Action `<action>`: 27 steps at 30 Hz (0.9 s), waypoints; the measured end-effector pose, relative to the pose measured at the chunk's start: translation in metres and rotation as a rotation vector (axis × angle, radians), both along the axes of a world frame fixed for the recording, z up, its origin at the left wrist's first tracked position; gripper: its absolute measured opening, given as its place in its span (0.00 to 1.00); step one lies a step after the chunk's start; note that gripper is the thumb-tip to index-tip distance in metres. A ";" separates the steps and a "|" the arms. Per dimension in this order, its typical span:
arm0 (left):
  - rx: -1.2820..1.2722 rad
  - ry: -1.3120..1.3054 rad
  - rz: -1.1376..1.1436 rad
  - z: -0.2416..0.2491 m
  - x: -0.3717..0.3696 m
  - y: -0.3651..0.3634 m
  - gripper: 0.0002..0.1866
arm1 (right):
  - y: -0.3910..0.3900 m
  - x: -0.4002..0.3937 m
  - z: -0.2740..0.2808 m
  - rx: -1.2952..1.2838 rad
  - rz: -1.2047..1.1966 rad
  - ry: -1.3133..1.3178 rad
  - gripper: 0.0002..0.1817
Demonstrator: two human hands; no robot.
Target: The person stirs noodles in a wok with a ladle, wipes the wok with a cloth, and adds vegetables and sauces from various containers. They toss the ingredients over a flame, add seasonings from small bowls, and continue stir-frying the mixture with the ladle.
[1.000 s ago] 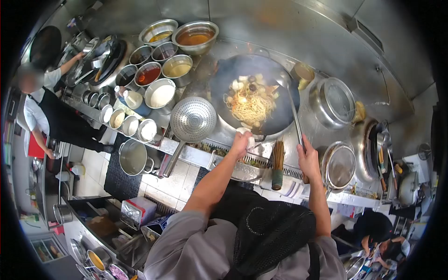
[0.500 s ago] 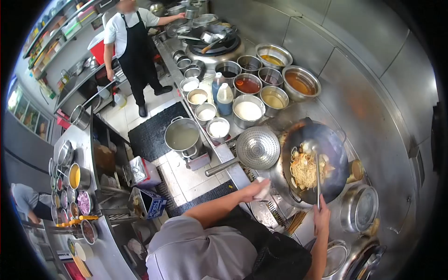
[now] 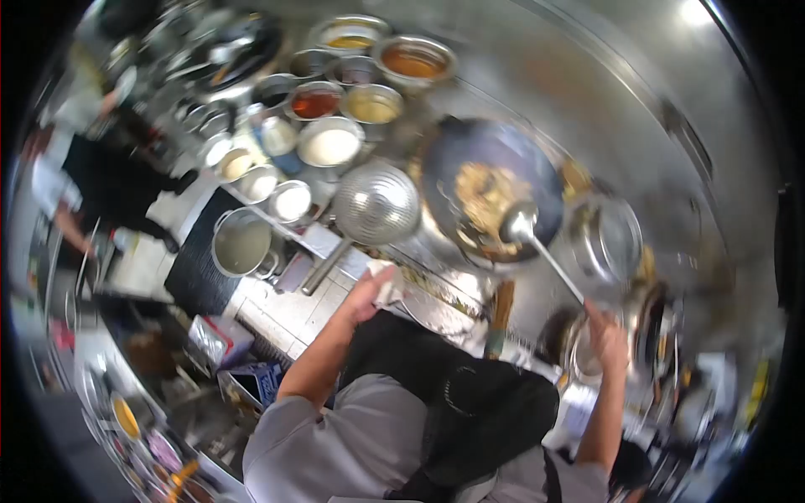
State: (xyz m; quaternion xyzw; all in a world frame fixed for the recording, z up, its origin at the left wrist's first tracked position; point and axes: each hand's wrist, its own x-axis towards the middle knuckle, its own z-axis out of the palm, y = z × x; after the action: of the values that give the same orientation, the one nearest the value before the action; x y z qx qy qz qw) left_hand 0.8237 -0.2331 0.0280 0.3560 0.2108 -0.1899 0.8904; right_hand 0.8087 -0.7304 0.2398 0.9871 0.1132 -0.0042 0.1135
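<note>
My right hand (image 3: 608, 339) is closed round the handle of a long metal ladle (image 3: 521, 225), whose bowl rests at the right side of the food in the wok. The dark wok (image 3: 537, 163) holds noodles and other pieces (image 3: 486, 197). My left hand (image 3: 366, 295) grips a white cloth (image 3: 388, 285) in front of the stove edge, apart from the wok. Between that hand and the wok lies a perforated strainer (image 3: 376, 204), its handle pointing down and left.
Metal bowls of sauce (image 3: 413, 63) and white powder (image 3: 330, 142) stand behind the strainer. A large pot (image 3: 241, 242) is at the left. A co-worker in a black apron (image 3: 109, 180) stands further left. Lidded pot (image 3: 605, 239) sits right of the wok.
The camera view has swung, shifting the scene left and up. My right hand has moved outward to the right of the wok, and the ladle now slants. The co-worker's raised arm is lower.
</note>
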 end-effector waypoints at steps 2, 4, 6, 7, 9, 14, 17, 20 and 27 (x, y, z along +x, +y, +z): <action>0.026 -0.029 -0.057 0.006 0.003 0.001 0.21 | 0.019 -0.011 0.047 0.085 -0.056 0.049 0.28; 0.020 -0.013 -0.084 0.009 0.000 -0.001 0.21 | 0.043 -0.023 0.091 0.187 -0.122 0.129 0.29; -0.012 -0.024 -0.096 0.008 -0.002 0.003 0.20 | 0.058 -0.033 0.112 0.299 -0.146 0.181 0.27; -0.011 -0.020 -0.115 0.007 -0.005 0.002 0.20 | 0.055 -0.040 0.109 0.302 -0.165 0.182 0.27; -0.031 -0.032 -0.101 0.006 -0.011 0.000 0.20 | 0.049 -0.046 0.094 0.461 -0.096 0.220 0.25; -0.062 -0.020 -0.110 0.014 -0.021 -0.011 0.19 | 0.064 -0.015 -0.017 0.447 -0.334 0.214 0.26; -0.098 -0.047 -0.136 0.016 -0.025 -0.006 0.20 | 0.074 0.003 -0.101 0.843 -0.354 0.083 0.25; -0.049 -0.018 -0.114 0.037 -0.031 0.011 0.19 | 0.102 0.012 -0.126 0.990 -0.573 0.046 0.27; 0.052 0.005 -0.005 0.033 -0.040 0.045 0.18 | 0.185 0.050 -0.146 0.911 -0.586 -0.084 0.25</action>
State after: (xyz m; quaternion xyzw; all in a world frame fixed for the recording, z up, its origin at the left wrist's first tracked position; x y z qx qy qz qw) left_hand 0.7833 -0.1884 0.0612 0.3790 0.2171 -0.1872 0.8799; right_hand 0.8591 -0.5454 0.0940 0.9258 -0.1812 0.0531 -0.3275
